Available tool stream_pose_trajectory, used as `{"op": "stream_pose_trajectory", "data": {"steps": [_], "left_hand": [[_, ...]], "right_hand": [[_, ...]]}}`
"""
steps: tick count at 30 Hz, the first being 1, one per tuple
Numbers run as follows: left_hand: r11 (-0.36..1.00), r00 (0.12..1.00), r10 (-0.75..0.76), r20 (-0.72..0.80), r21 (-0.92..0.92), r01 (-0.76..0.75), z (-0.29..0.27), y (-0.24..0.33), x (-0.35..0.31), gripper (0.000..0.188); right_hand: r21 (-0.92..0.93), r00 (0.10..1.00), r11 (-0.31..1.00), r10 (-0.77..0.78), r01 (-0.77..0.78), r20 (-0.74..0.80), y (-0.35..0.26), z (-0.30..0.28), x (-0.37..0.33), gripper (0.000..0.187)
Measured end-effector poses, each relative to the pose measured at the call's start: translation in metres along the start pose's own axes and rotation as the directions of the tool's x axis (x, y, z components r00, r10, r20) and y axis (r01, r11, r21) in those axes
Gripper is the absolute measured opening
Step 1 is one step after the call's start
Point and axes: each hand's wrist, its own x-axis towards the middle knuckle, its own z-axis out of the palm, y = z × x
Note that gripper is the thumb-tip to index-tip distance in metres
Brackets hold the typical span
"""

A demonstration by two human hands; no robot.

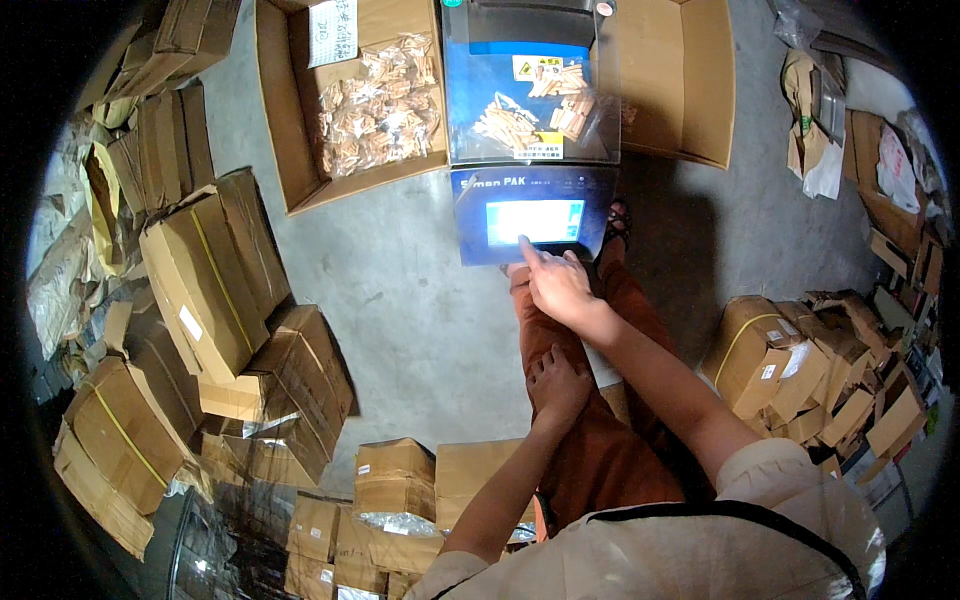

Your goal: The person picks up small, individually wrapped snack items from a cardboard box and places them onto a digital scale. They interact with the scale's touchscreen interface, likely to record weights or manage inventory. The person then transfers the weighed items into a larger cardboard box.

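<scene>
My right hand reaches forward with its index finger stretched out, the fingertip at the lower edge of a lit touchscreen. The other fingers are bent and hold nothing. That screen sits in the blue front panel of a packing machine. On my thigh, over reddish-brown trousers, my left hand lies with its fingers spread. Above the panel, under a clear cover, small bundles of wooden sticks rest on the machine's blue top.
Left of the machine stands an open carton holding many clear-bagged stick packs. Another open carton is at its right. Strapped flattened cardboard is stacked at left, more cardboard at right, closed boxes near me.
</scene>
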Motion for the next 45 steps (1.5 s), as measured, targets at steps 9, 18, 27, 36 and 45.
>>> {"op": "stream_pose_trajectory", "data": {"steps": [9,18,27,36,45], "left_hand": [[0.983,0.986,0.114,-0.118,-0.131,-0.130,0.026,-0.019,0.012,0.061],[0.983,0.987,0.121,-0.105,-0.124,-0.134,0.026,-0.021,0.014,0.060],[0.988,0.991,0.093,-0.097,-0.113,-0.104,0.015,-0.011,0.011,0.058],[0.986,0.991,0.095,-0.099,-0.130,-0.108,0.040,-0.026,0.023,0.061],[0.988,0.983,0.134,-0.128,-0.053,-0.142,0.029,-0.020,0.012,0.063]], "right_hand": [[-0.015,0.990,0.998,-0.064,0.063,-0.128,0.015,0.021,-0.014,0.069],[0.007,0.996,0.999,-0.048,0.049,-0.069,0.010,0.018,-0.008,0.068],[0.009,0.999,0.999,-0.039,0.039,-0.005,0.006,0.014,-0.004,0.065],[-0.094,0.982,0.993,-0.085,0.070,-0.171,0.029,0.027,-0.015,0.067],[-0.155,0.968,0.986,-0.093,0.058,-0.233,0.054,0.025,-0.025,0.066]]}}
